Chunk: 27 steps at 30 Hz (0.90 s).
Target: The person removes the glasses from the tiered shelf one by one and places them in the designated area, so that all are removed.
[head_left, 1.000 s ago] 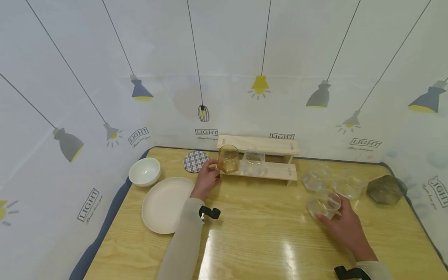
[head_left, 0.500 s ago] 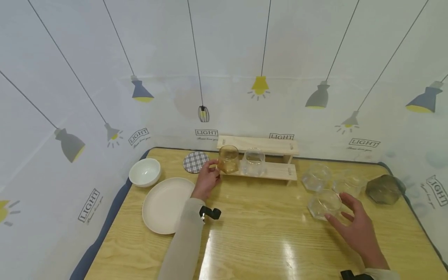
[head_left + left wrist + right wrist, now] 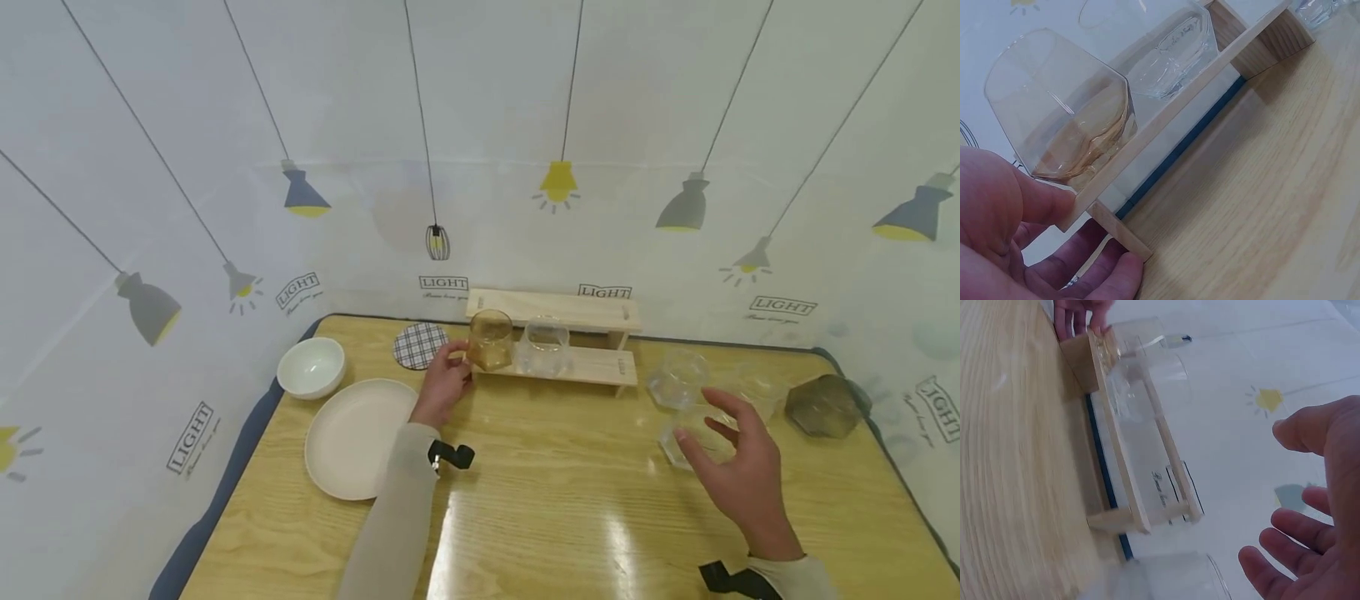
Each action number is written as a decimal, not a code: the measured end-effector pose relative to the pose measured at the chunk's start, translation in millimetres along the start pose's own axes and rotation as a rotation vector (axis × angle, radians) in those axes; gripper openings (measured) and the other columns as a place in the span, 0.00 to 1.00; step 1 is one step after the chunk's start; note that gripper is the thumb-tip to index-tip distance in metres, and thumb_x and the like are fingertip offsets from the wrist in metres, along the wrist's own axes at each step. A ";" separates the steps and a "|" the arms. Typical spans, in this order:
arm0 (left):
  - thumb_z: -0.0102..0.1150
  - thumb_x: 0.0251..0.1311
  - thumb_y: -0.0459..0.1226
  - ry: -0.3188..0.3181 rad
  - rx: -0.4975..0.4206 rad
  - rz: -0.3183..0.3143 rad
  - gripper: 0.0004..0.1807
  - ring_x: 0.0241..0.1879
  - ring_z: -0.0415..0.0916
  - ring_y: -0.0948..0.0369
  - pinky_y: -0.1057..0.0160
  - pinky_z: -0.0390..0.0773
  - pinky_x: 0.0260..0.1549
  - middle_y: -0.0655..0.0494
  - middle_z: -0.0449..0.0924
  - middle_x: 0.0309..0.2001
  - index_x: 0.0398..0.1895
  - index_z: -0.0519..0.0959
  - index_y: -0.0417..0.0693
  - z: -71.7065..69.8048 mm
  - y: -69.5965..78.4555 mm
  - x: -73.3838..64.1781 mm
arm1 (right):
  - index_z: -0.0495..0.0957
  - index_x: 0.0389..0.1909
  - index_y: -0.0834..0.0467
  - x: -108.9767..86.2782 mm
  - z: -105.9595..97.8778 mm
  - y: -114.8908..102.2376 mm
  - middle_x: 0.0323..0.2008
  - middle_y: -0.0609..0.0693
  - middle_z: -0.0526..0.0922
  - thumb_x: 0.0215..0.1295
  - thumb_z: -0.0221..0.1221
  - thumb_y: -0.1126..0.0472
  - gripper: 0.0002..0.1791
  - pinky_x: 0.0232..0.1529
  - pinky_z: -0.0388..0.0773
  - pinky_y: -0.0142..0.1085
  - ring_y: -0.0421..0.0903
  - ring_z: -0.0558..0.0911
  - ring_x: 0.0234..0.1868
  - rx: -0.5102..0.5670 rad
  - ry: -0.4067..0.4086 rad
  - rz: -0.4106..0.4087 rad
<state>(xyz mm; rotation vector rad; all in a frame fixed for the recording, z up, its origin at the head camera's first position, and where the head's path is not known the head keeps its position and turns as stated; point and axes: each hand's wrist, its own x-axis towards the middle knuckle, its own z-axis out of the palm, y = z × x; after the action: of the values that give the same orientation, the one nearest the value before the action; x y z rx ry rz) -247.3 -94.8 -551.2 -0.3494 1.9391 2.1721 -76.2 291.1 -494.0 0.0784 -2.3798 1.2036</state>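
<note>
My left hand [image 3: 444,387] holds the left end of a two-step wooden rack [image 3: 592,367]. In the left wrist view its thumb lies on the lower board, with the fingers under it beside the leg. On that board stand an amber glass [image 3: 491,342], right by the left hand, and a clear glass [image 3: 545,354]. My right hand [image 3: 742,475], thumb and fingers spread, holds nothing. It overlaps the nearest clear glass [image 3: 678,446] on the right of the table in the head view. In the right wrist view part of a clear glass [image 3: 1175,578] shows below the fingers.
Behind the right hand stand two more clear glasses, one farther left [image 3: 678,375], and a dark grey hexagonal glass [image 3: 823,408] at the right edge. A white bowl [image 3: 311,367], a beige plate [image 3: 352,442] and a checked coaster [image 3: 420,346] lie left. A printed wall sheet [image 3: 510,208] rises behind.
My right hand has let go of the nearest clear glass and lifted off it, first back to the right, then up and left over it. The left hand stays on the rack.
</note>
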 end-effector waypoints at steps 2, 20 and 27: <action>0.52 0.79 0.32 -0.002 0.003 0.003 0.17 0.43 0.74 0.56 0.60 0.79 0.42 0.49 0.71 0.50 0.66 0.74 0.52 0.7 0.8 0.1 | 0.70 0.75 0.56 2.9 10.2 -3.7 0.68 0.56 0.75 0.62 0.72 0.70 0.40 0.57 0.70 0.14 0.22 0.68 0.66 0.019 -0.024 -0.029; 0.51 0.79 0.30 0.022 0.007 -0.013 0.17 0.41 0.74 0.58 0.59 0.80 0.41 0.50 0.71 0.48 0.65 0.74 0.52 -0.1 -0.3 -0.6 | 0.71 0.71 0.62 44.9 123.4 -33.1 0.66 0.60 0.77 0.67 0.72 0.59 0.34 0.60 0.80 0.59 0.59 0.76 0.68 0.117 -0.088 -0.077; 0.50 0.79 0.30 0.016 -0.009 -0.026 0.17 0.41 0.73 0.58 0.59 0.79 0.43 0.51 0.71 0.48 0.65 0.74 0.52 1.9 0.3 -0.1 | 0.68 0.75 0.57 65.5 162.3 -21.3 0.68 0.60 0.74 0.65 0.74 0.51 0.41 0.64 0.78 0.60 0.59 0.74 0.69 0.198 -0.114 0.008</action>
<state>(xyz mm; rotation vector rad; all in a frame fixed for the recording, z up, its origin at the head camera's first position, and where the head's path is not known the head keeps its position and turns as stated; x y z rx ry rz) -247.4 -93.0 -550.7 -0.3928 1.9235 2.1688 -190.8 162.7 -531.8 0.2058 -2.3514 1.4718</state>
